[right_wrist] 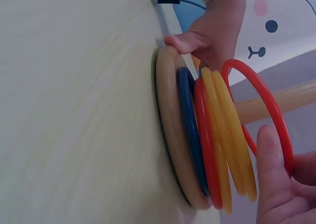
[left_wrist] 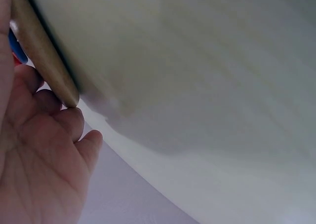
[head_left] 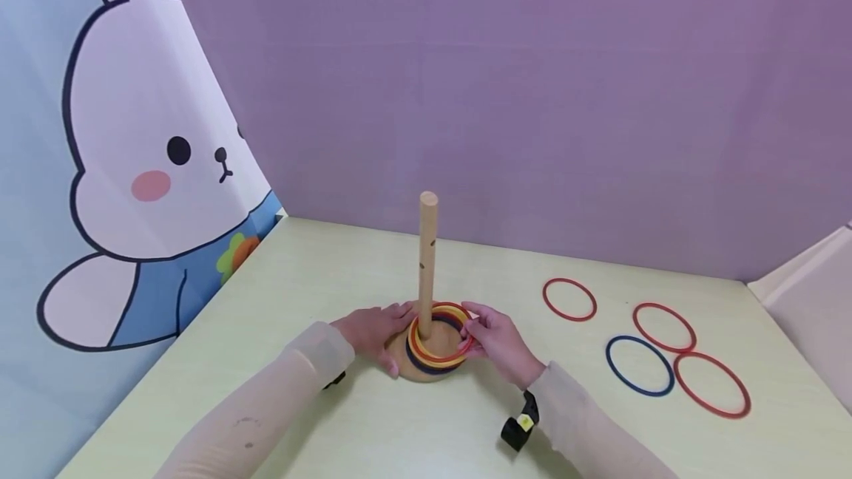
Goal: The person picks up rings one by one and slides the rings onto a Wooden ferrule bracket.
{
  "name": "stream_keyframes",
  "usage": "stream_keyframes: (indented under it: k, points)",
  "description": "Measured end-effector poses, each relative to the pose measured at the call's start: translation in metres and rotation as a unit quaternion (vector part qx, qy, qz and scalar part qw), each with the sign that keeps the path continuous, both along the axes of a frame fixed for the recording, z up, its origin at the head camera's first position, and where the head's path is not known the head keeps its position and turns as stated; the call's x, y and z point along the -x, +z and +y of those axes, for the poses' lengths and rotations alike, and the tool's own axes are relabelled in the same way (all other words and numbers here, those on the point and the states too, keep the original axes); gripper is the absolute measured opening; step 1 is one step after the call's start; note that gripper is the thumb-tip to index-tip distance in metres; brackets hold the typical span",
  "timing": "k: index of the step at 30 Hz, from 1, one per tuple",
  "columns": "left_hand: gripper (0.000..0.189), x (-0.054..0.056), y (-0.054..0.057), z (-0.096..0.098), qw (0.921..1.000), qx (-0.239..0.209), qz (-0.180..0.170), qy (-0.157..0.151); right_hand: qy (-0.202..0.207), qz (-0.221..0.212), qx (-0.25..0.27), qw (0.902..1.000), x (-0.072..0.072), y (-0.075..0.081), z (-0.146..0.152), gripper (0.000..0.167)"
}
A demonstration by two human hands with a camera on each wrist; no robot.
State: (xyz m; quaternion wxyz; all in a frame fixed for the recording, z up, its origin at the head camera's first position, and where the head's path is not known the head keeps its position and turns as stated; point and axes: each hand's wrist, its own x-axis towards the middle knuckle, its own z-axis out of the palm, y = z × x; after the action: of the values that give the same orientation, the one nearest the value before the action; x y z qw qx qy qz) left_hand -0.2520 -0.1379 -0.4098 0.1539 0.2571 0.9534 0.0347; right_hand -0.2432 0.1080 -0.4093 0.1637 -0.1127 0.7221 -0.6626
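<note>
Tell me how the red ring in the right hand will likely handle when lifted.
The red ring seems stiff: it keeps its round curve where the right hand pinches one side. It is probably light, being a thin open hoop. Its smooth-looking surface suggests it might slip slightly in a loose pinch.

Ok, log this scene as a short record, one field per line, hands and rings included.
stand: wooden peg upright on a round wooden base
left hand: touches the wooden base's edge
right hand: pinches a tilted red ring that is around the wooden peg
rings below it, base upward: blue ring, red, then yellow rings
loose rings: three red rings and a second blue one, right of the stand on the table
</note>
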Motion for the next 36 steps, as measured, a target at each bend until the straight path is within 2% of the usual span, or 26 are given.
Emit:
stream_keyframes:
  k: [5, 11, 19, 22, 29, 36]
  points:
    - [0.106, -0.002, 0.001, -0.001, 1.0, -0.002, 0.002, -0.003, -0.025, 0.035, -0.069, 0.9967, 0.002, 0.0, 0.002, 0.038]
    - [0.106, -0.003, 0.003, -0.001, 1.0, -0.005, -0.005, -0.006, -0.035, 0.083, -0.15, 0.9845, 0.007, -0.002, 0.006, 0.031]
    - [0.106, -0.003, 0.003, -0.002, 0.9999, -0.008, -0.006, -0.002, -0.021, 0.08, -0.175, 0.9811, 0.019, -0.004, 0.02, 0.029]
    - [0.105, -0.003, 0.002, -0.002, 1.0, -0.007, -0.006, 0.0, -0.019, 0.087, -0.197, 0.9763, 0.028, -0.003, 0.03, 0.03]
    - [0.105, -0.003, 0.0, -0.004, 0.9999, -0.01, -0.002, -0.001, -0.012, 0.138, -0.286, 0.9482, 0.047, 0.002, 0.077, 0.033]
    - [0.106, 0.0, -0.001, -0.004, 0.9999, -0.008, 0.0, -0.009, -0.004, 0.158, -0.354, 0.9219, 0.039, 0.011, 0.144, 0.037]
